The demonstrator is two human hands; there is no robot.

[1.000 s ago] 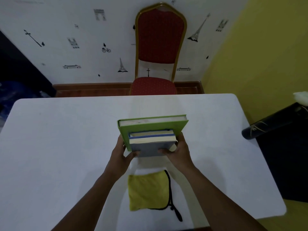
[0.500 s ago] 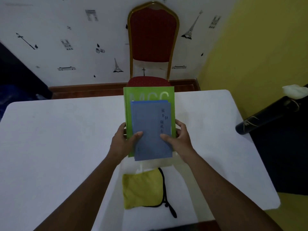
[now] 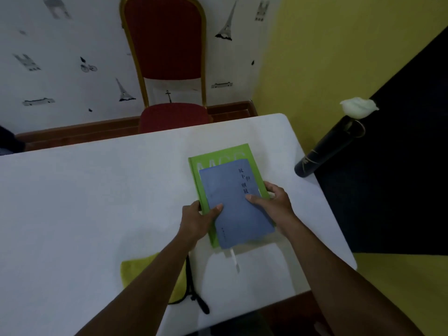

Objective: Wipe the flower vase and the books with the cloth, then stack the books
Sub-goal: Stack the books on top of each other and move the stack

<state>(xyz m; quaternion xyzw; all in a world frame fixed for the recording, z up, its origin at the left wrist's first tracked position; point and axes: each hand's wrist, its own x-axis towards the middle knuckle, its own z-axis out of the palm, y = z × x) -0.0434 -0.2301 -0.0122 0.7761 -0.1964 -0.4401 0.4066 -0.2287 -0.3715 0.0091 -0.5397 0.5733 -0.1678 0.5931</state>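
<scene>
A blue book (image 3: 234,204) lies on top of a larger green book (image 3: 223,155), the pair held flat just over the white table (image 3: 84,202). My left hand (image 3: 197,220) grips the stack's left edge with the thumb on the blue cover. My right hand (image 3: 272,202) grips the right edge the same way. A white bookmark ribbon (image 3: 234,260) hangs from the near end. The yellow cloth (image 3: 135,270) lies near the front edge, partly hidden by my left forearm. The dark vase (image 3: 327,149) with a white flower (image 3: 358,107) stands at the table's right edge.
A red chair (image 3: 167,44) with a gold frame stands behind the table's far side against the patterned wall. A yellow wall and a dark panel (image 3: 400,166) are to the right. The table's right corner is near the vase.
The stack was upright on its edge a second ago, then was tipped flat. It has since moved to the right, toward the vase, with both hands still on it.
</scene>
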